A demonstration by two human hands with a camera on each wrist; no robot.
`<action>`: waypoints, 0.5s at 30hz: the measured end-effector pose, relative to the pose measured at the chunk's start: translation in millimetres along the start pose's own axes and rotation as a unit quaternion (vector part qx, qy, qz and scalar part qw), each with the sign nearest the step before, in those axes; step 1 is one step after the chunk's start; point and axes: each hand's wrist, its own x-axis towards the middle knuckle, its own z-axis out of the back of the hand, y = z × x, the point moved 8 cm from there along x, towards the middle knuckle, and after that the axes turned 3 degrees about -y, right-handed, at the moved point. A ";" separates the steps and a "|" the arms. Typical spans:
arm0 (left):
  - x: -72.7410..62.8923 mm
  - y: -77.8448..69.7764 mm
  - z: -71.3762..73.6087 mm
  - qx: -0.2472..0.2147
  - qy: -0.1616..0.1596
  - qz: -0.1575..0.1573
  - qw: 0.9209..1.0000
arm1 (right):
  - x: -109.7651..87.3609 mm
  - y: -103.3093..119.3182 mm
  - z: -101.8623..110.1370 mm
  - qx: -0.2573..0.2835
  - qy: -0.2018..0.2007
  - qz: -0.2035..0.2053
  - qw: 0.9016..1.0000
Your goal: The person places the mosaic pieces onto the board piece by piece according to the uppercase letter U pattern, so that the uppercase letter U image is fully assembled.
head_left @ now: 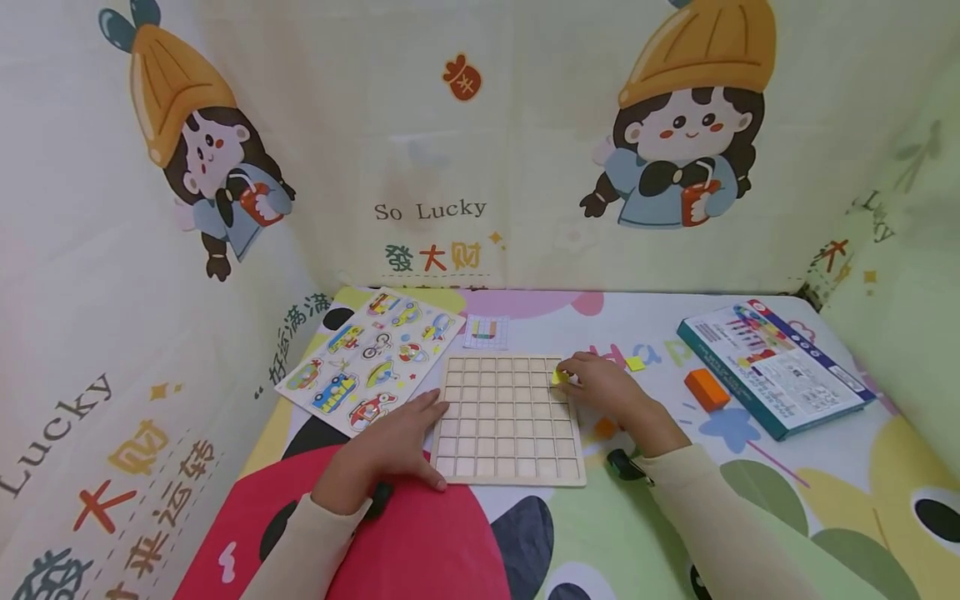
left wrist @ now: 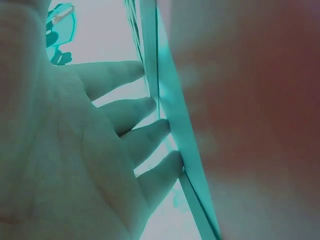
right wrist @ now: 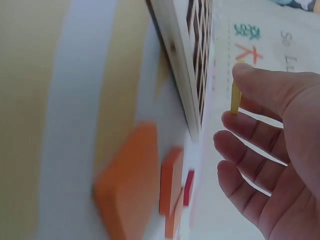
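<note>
A light wooden board (head_left: 513, 425) divided into square cells lies flat on the table. At its left side rests my left hand (head_left: 386, 446), with extended fingers against the rim; the left wrist view shows the fingertips (left wrist: 172, 162) at the board's edge. Above the board's top right corner, my right hand (head_left: 615, 400) pinches a thin yellow tile (right wrist: 235, 97) between thumb and index finger. The other fingers are loosely bent in the right wrist view. Whether the tile touches the board cannot be told.
Left of the board lies a sheet of vehicle pictures (head_left: 378, 358). Behind it is a small patterned card (head_left: 486, 332). Rightward are a yellow square (head_left: 635, 363), an orange block (head_left: 707, 390) and a flat box (head_left: 776, 367). Printed curtains (head_left: 540, 150) enclose the table.
</note>
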 end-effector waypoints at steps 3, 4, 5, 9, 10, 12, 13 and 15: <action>-1.8 -2.0 -1.9 0.013 -0.002 -0.008 1.000 | 5.6 9.8 -7.9 0.002 0.006 0.014 1.000; -2.3 -2.3 -3.0 0.017 -0.002 -0.008 1.000 | 7.2 12.9 -10.1 0.001 0.008 0.016 1.000; -3.0 -3.0 -3.3 0.019 -0.002 -0.007 1.000 | 8.9 16.0 -12.7 -0.001 0.013 0.015 1.000; -4.5 -5.1 -4.4 0.027 -0.005 -0.012 1.000 | 16.0 28.7 -20.0 -0.012 0.026 0.018 0.999; -4.5 -5.8 -3.9 0.029 -0.006 -0.015 0.999 | 18.1 31.4 -21.3 -0.017 0.028 0.021 0.999; -3.8 -7.1 -2.8 0.031 -0.008 -0.020 0.999 | 22.4 36.8 -22.8 -0.026 0.030 0.030 0.999; -3.4 -7.5 -2.2 0.033 -0.009 -0.022 0.999 | 24.8 39.2 -23.1 -0.031 0.030 0.036 0.998; -2.2 -8.0 -0.7 0.037 -0.008 -0.023 0.999 | 29.5 43.2 -23.0 -0.038 0.029 0.042 0.998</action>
